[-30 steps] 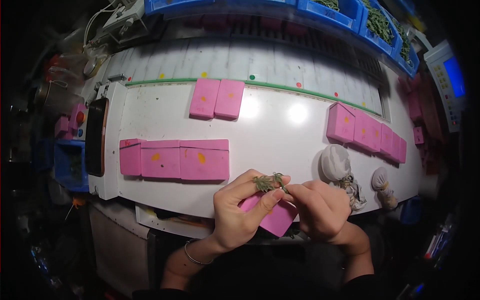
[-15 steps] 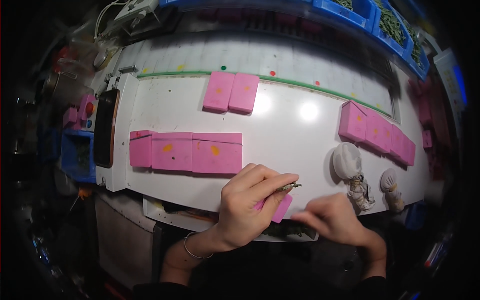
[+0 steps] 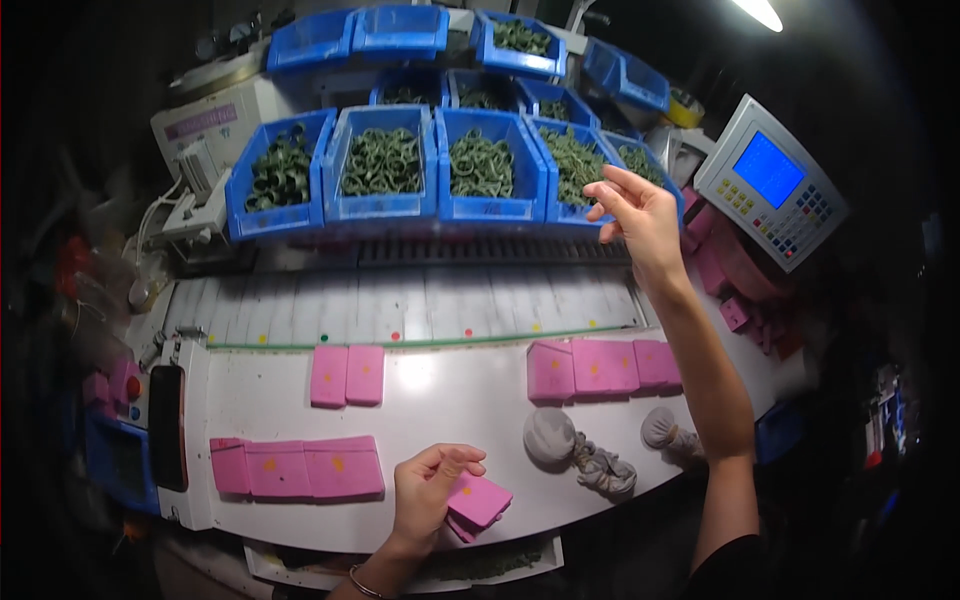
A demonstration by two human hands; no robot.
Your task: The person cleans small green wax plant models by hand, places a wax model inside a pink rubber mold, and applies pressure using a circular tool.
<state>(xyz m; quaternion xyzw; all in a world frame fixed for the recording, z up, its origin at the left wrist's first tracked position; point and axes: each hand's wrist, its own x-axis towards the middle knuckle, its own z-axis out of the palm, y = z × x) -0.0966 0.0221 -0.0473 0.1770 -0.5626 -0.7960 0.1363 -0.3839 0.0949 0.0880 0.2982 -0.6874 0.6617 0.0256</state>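
Note:
My left hand [image 3: 428, 495] is curled closed at the near edge of the white table. Beside its palm and thumb lies a tilted flat pink block [image 3: 487, 500], with a second pink piece partly showing beneath it. Whatever the fingers pinch is hidden. My right hand [image 3: 640, 215] is raised at the far right, its fingers loosely bent and apart, with nothing visible in them. It hovers in front of a blue bin [image 3: 575, 213] of thin green pieces. More blue bins [image 3: 490, 208] stand to its left, holding green ring-like pieces.
Pink blocks form a left row [image 3: 280, 470], a middle pair [image 3: 346, 376] and a right row [image 3: 600, 368]. Two pale cloth-wrapped bundles [image 3: 552, 436] sit at right. A control panel [image 3: 772, 180] with a blue screen stands far right. An open drawer [image 3: 530, 568] holds green bits.
My view has tilted up to the bins. My right hand has risen from beside the left hand to the bins. The green piece at my left fingertips no longer shows.

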